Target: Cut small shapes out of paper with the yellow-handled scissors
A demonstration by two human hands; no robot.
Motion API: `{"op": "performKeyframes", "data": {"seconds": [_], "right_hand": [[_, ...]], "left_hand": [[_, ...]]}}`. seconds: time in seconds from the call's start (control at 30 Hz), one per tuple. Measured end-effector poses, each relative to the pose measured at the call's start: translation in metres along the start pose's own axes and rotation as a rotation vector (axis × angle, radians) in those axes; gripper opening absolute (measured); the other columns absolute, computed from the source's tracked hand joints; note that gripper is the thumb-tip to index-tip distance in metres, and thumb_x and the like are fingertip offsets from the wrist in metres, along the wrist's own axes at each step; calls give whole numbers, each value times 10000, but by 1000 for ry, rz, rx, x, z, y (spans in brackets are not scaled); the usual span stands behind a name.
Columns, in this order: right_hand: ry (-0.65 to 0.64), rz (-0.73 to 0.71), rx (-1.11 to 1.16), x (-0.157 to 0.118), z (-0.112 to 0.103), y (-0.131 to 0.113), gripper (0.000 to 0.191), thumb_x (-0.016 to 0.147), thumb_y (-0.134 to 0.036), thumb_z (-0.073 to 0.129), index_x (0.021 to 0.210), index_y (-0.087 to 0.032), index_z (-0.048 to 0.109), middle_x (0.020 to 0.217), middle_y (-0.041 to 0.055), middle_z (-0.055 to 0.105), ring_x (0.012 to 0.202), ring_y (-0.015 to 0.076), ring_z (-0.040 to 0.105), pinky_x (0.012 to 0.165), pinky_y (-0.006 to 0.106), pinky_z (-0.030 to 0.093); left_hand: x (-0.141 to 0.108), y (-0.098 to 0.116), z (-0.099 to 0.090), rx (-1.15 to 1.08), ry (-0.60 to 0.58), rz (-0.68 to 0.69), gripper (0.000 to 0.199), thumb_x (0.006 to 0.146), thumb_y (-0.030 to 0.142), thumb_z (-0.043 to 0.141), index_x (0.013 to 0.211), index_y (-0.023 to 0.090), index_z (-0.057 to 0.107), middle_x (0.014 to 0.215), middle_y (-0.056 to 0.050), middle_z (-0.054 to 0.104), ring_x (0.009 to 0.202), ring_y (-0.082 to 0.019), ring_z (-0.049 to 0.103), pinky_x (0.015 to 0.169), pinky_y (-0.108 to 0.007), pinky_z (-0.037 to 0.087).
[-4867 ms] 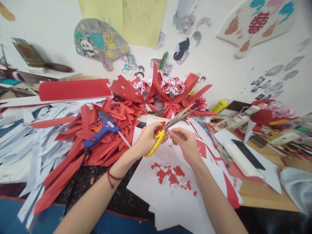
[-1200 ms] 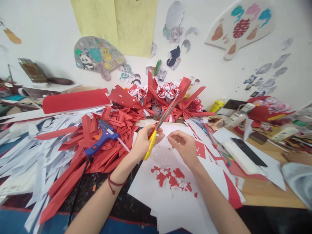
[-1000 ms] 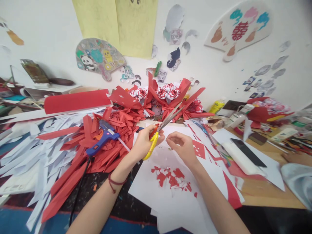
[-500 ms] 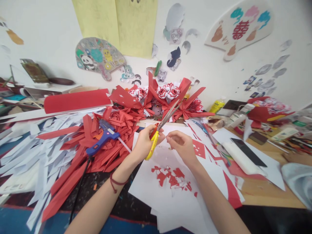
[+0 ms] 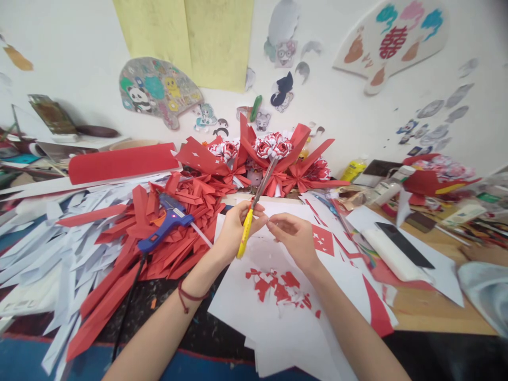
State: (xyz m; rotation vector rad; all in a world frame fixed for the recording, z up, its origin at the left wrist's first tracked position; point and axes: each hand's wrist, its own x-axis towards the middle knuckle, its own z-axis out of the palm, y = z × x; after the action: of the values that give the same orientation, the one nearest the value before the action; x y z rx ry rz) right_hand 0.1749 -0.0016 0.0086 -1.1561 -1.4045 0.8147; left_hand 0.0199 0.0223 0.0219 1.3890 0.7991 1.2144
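My left hand (image 5: 232, 231) is closed around a pair of scissors (image 5: 246, 232) with yellow handles. Their blades point up and away, pressed together or nearly so. Close beside it, my right hand (image 5: 293, 235) has its fingertips pinched together and almost meeting my left fingertips. Whatever is between them is too small or hidden to make out. Below both hands, red and white paper scraps (image 5: 280, 288) lie on white paper sheets (image 5: 238, 301).
A blue glue gun (image 5: 169, 227) rests on folded red paper strips (image 5: 190, 248) at left, beside white strips (image 5: 79, 233). Red-wrapped paper flowers (image 5: 273, 145) stand at the back. A phone (image 5: 404, 245) and a white roll (image 5: 391, 256) lie at right.
The scissors have gone from blades parted to blades nearly together, and their handles have closed up. My two hands' fingertips have come closer to each other.
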Motion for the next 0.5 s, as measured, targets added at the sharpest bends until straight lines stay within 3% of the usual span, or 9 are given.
{"op": "performKeyframes", "data": {"seconds": [0.3,0.4,0.5], "right_hand": [[15,-3,57,0,0,-1,202,727,-383,698,795,-198,655,647,-5,594,502,104,488,477,252,451],[36,-10,56,1,-4,-3,190,744,-374,687,797,-197,641,638,-14,573,503,97,477,480,243,443],[35,-37,76,3,-7,-5,167,762,-349,677,805,-197,625,692,-8,583,546,97,505,516,235,453]], "left_hand": [[0,4,2,91,15,26,312,698,370,703,892,166,568,794,5,577,667,-100,524,609,-223,419],[1,12,-8,289,-18,73,296,750,402,640,907,166,555,789,-1,561,665,-110,497,597,-232,394],[3,18,-26,638,-76,203,322,765,423,607,946,173,515,805,2,511,681,-121,448,618,-248,384]]}}
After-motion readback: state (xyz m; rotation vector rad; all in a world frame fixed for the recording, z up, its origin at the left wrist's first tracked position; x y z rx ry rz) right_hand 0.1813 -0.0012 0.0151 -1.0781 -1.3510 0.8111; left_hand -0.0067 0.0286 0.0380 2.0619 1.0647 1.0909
